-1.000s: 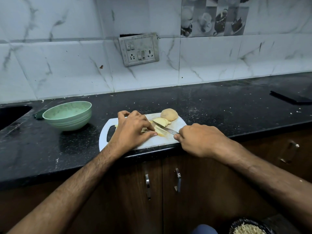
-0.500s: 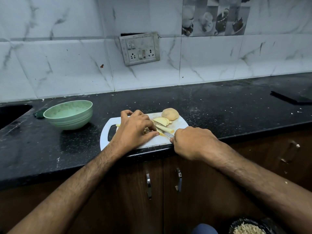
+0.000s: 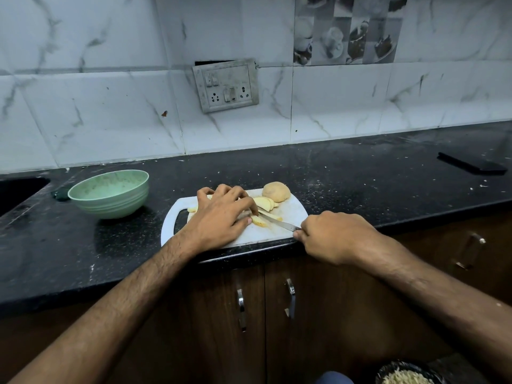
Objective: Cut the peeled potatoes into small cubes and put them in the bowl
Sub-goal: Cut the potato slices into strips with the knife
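A white cutting board [image 3: 291,214] lies at the counter's front edge. On it my left hand [image 3: 221,214] holds down yellow potato slices [image 3: 263,203] with curled fingers; most of the pieces are hidden beneath it. My right hand [image 3: 332,234] grips the handle of a knife [image 3: 277,221], its blade slanting across the slices beside my left fingertips. A whole peeled potato [image 3: 276,191] sits at the board's far right corner. The pale green bowl [image 3: 110,192] stands to the left of the board, and no potato shows inside it.
A black sink [image 3: 16,192] opens at the far left. A flat dark object [image 3: 471,166] lies on the black counter [image 3: 360,176] at the right. A switch socket [image 3: 225,85] hangs on the tiled wall. A dark bowl of pale shreds [image 3: 407,375] shows below.
My right hand pushed the knife in toward the slices, then drew it back to the right, baring more of the blade. My left hand stayed on the potato pieces.
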Tool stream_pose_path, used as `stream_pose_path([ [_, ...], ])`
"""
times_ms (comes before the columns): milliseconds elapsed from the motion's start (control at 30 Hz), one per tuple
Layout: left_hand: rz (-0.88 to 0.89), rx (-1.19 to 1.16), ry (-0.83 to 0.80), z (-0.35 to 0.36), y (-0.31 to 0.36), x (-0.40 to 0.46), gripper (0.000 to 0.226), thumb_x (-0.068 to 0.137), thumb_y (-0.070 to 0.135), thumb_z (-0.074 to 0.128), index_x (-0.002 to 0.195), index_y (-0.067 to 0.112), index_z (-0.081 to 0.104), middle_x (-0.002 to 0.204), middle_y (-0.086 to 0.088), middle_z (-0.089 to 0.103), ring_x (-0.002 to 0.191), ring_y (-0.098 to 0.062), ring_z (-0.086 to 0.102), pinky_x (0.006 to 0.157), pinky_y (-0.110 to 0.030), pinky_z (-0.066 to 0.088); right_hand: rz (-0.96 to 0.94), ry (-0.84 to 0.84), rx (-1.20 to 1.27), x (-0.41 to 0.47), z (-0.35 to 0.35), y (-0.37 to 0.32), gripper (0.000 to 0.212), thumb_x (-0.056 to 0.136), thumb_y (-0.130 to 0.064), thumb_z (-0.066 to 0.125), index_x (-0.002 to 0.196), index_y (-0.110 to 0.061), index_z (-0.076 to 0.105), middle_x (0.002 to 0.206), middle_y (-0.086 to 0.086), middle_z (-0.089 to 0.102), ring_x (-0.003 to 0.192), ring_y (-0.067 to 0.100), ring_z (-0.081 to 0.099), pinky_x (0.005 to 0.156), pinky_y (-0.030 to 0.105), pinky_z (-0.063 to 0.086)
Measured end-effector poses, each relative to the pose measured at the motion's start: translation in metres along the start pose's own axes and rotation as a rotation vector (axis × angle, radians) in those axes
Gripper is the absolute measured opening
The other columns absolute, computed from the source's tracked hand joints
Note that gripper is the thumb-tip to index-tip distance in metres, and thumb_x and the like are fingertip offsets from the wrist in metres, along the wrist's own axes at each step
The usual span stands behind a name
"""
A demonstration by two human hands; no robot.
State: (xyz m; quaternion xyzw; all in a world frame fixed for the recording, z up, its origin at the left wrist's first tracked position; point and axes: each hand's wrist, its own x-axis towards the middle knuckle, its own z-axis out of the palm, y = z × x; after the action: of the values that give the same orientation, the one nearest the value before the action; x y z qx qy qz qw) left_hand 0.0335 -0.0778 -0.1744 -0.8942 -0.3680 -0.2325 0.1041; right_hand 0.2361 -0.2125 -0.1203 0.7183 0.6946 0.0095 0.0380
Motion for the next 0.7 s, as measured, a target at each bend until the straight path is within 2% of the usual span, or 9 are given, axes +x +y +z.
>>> stream_pose_path([
  [133,0.029,-0.013,0.004,-0.002,-0.002,0.0,0.013,0.099,0.046,0.054,0.108,0.038,0.059,0.111,0.021,0.043,0.119,-0.008,0.035,0.103,-0.044,0.013,-0.003,0.011,0.02,0.008,0.002,-0.001,0.041,0.103,-0.046,0.03,0.116,-0.019,0.059,0.12,0.007,0.062,0.105,0.03,0.06,0.079,0.041,0.041],
  [267,0.036,-0.063,0.041,-0.005,-0.004,-0.005,0.016,0.095,0.053,0.06,0.097,0.037,0.06,0.1,0.018,0.047,0.111,-0.006,0.037,0.099,-0.037,0.009,-0.011,0.026,0.055,0.017,0.007,0.0,0.042,0.104,-0.047,0.03,0.116,-0.02,0.059,0.119,0.007,0.062,0.105,0.028,0.06,0.076,0.039,0.039],
  [400,0.041,-0.14,0.056,-0.007,-0.003,-0.011,0.016,0.094,0.049,0.064,0.105,0.038,0.061,0.102,0.021,0.059,0.11,-0.004,0.042,0.101,-0.037,0.013,-0.013,0.044,0.082,0.019,0.008,0.002,0.042,0.104,-0.05,0.028,0.112,-0.021,0.059,0.117,0.006,0.061,0.102,0.027,0.059,0.075,0.038,0.038],
  [533,0.09,-0.162,0.071,-0.006,-0.004,-0.015,0.015,0.095,0.043,0.066,0.109,0.043,0.068,0.095,0.02,0.059,0.101,-0.001,0.045,0.097,-0.039,0.018,-0.028,0.075,0.072,0.011,0.006,0.004,0.039,0.104,-0.051,0.028,0.1,-0.023,0.056,0.114,0.006,0.061,0.098,0.028,0.058,0.074,0.038,0.04],
  [700,0.083,-0.202,0.08,-0.005,-0.006,-0.016,0.02,0.092,0.047,0.061,0.108,0.043,0.072,0.092,0.019,0.057,0.099,-0.003,0.047,0.097,-0.04,0.019,-0.045,0.097,0.005,0.0,0.004,0.003,0.043,0.104,-0.05,0.027,0.108,-0.021,0.058,0.113,0.006,0.062,0.1,0.029,0.06,0.074,0.039,0.04],
])
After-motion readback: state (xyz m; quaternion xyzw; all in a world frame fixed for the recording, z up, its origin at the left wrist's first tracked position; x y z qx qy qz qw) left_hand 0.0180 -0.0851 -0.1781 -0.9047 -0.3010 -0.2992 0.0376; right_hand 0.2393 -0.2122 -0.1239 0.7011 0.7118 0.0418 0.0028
